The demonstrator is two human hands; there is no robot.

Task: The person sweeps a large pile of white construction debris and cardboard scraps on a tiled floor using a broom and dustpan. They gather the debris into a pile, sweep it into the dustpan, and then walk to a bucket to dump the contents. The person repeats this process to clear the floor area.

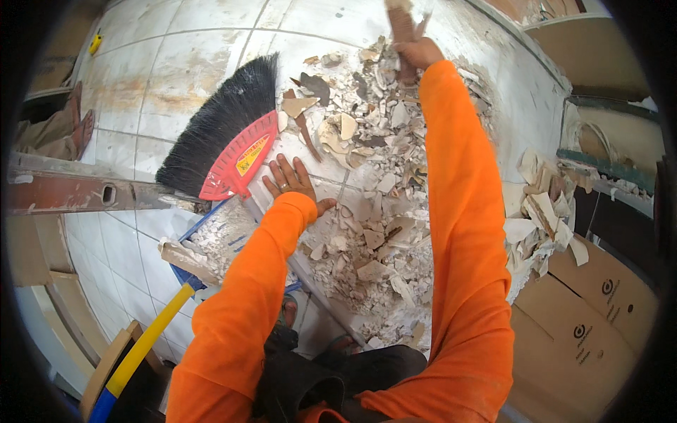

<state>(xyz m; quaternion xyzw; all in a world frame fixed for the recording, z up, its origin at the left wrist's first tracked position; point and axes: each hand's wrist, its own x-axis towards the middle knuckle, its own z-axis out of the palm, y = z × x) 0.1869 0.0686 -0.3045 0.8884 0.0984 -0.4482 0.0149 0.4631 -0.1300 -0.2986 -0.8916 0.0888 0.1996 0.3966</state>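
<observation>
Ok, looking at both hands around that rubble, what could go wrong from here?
The bare left hand lies palm-down beside jagged rubble and might get cut if it slides. The brown piece gripped in the right hand could scratch bare skin. The loaded dustpan has a pale slab at its edge, which may spill if knocked.

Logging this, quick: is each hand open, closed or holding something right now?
Left hand: open, palm down, fingers spread beside the broom, holding nothing.
Right hand: closed, holding a blurred brown piece.
</observation>
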